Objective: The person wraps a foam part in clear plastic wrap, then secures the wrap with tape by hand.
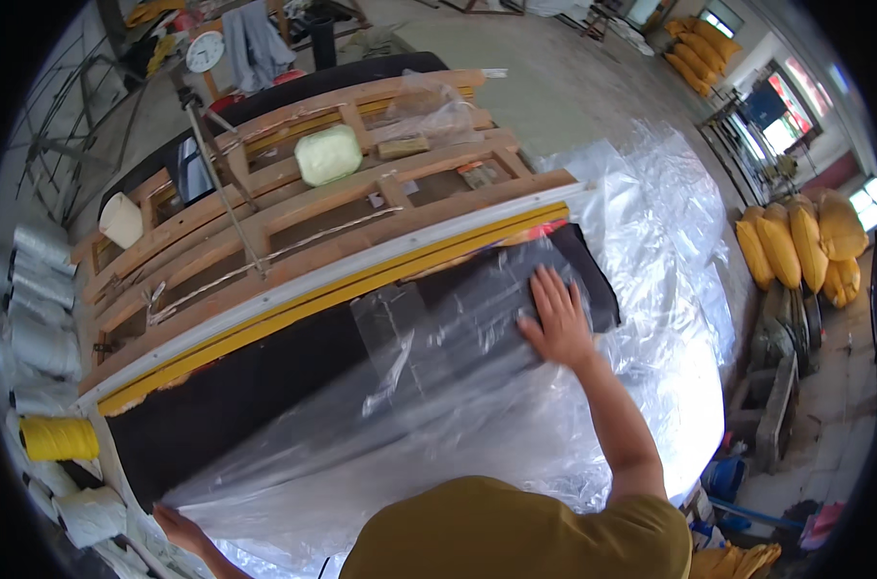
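A sheet of see-through plastic film (361, 425) lies wrinkled over a black padded sheet (231, 400) on the workbench. Flat on the film, near the black sheet's far right corner, rests my right hand (559, 318) with fingers stretched out. At the near left corner, my left hand (180, 531) pinches the edge of the film, which runs in taut folds from its fingers toward the right. The left part of the black sheet is uncovered. More loose film (655, 299) spills over the right side.
Beyond the black sheet runs a yellow strip (332, 299) along a wooden slatted frame (361, 198). On the frame are a pale green tub (328, 154) and a white cup (122, 220). Film rolls (42, 289) and a yellow spool (60, 439) line the left; yellow sacks (791, 241) stand right.
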`<state>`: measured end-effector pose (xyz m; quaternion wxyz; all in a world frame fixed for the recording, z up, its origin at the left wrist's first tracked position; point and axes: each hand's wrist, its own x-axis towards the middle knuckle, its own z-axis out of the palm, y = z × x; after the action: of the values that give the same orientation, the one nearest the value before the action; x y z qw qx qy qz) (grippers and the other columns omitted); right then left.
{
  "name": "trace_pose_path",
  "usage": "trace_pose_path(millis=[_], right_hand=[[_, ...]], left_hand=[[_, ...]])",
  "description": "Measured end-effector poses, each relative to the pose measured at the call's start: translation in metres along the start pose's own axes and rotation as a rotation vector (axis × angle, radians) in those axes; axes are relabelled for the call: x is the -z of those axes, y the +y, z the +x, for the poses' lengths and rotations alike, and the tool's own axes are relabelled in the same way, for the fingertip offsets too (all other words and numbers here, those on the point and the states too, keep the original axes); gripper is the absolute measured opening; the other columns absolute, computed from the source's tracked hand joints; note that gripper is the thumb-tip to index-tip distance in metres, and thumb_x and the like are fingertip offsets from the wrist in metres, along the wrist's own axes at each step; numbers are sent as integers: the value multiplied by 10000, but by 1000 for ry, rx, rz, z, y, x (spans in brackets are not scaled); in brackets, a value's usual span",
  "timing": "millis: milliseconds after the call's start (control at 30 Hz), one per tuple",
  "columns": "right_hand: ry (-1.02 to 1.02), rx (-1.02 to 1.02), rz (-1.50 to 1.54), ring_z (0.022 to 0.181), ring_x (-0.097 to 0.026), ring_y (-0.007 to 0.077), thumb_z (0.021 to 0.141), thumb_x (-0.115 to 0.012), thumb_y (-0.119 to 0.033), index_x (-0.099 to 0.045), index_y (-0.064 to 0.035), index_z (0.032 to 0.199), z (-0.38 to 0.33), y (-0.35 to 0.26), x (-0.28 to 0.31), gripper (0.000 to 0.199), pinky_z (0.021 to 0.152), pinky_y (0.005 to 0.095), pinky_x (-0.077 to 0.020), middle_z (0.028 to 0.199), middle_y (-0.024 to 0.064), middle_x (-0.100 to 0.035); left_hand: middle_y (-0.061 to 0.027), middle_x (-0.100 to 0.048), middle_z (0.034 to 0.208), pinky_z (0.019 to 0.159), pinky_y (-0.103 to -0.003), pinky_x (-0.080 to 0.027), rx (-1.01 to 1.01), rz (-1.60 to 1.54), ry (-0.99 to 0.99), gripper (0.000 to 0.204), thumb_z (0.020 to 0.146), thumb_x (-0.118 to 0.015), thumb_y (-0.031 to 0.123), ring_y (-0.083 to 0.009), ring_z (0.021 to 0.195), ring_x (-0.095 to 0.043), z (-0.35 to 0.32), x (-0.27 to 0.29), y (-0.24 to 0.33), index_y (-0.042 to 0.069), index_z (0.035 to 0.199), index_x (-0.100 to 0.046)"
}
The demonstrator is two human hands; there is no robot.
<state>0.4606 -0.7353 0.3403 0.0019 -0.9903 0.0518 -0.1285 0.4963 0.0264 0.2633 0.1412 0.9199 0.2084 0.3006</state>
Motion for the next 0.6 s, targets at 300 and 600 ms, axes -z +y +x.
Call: trace_pose_path(millis=[300,600], right_hand=[[73,-67,4,1276,-362,306,882,-507,-315,-507,-10,1217,-11,-17,-10,453,1040,544,-217,1316,169,-450],[8,-119,177,826,-572,325,809,-578,-147,-598,-72,806,51,1,-11,78,717,414,-470,806,142,-551]], left_hand=[[-137,-603,1125,802,-403,-473,190,247,-111,351,980,-307,277,-319,991,-596,-33,15,-64,77,1187,-506],[-187,-587,1104,831,-425,-455,44,276,257,383,967,-344,300,-374,941,-571,-55,27,-102,34,1143,-555]])
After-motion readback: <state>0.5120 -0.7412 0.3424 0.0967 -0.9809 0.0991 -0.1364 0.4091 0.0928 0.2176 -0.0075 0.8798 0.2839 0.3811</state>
